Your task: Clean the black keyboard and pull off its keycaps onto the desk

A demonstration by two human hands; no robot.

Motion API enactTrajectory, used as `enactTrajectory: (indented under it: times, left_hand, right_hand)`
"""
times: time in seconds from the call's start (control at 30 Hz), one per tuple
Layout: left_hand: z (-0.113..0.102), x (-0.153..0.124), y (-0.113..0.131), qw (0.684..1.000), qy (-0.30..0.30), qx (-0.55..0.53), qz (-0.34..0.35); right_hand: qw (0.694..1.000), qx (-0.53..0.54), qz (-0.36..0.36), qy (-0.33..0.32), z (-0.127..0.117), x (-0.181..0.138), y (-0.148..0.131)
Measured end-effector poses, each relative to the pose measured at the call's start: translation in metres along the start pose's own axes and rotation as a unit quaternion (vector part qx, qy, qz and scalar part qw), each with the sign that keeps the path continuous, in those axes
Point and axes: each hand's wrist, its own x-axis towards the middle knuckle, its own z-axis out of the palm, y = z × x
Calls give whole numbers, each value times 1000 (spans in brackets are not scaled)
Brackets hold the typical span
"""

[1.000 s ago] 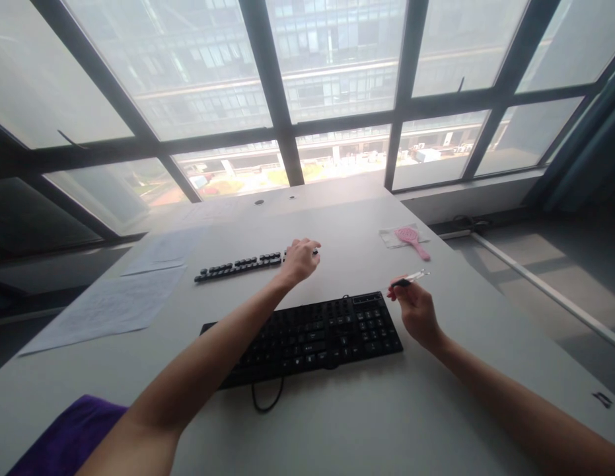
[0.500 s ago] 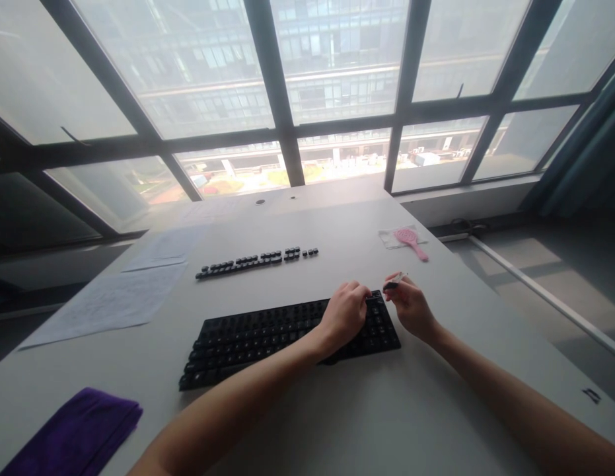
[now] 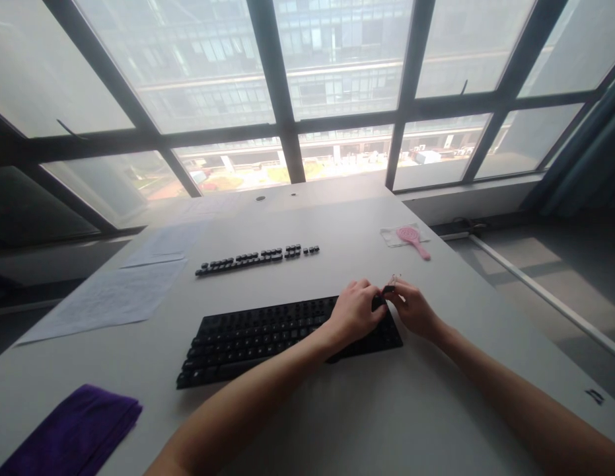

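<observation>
A black keyboard point(image 3: 257, 344) lies slightly tilted across the desk, with its back row stripped of keycaps. Over its far right corner rests my left hand point(image 3: 357, 307), fingers curled and thumb bent in near the index finger; what they pinch, if anything, is too small to make out. Just beyond that corner, my right hand point(image 3: 411, 307) grips what looks like a keycap puller point(image 3: 389, 289), with a black body and thin wire loops pointing up. The fingertips of both hands nearly meet. Behind the keyboard, several loose black keycaps point(image 3: 248, 260) stand in two rows.
A pink hairbrush point(image 3: 411, 239) lies on a clear wrapper at the desk's right edge. Printed paper sheets point(image 3: 104, 297) spread over the left side, and a folded purple cloth point(image 3: 74, 430) sits at the front left. Small dark pieces point(image 3: 594, 396) lie at far right.
My left hand has shifted right, its thumb now showing by the keyboard corner and close to my right fingers. The puller in my right hand has turned, its wires now pointing more upward.
</observation>
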Motion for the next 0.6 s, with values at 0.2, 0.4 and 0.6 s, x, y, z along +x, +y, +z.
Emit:
enactTrajectory:
  times: [0.2,0.4,0.6]
  left_hand:
    - [9,1,3,999,37,-8,-13]
    - [9,0,9,999,43,-7,-29]
    - [12,1,8,998,51,-4,-27]
  right_hand:
    - [996,-9,39,80,4,-5,-1]
    - [991,17,79,111,9,-6,-3]
    - [987,28,91,130,9,-6,-2]
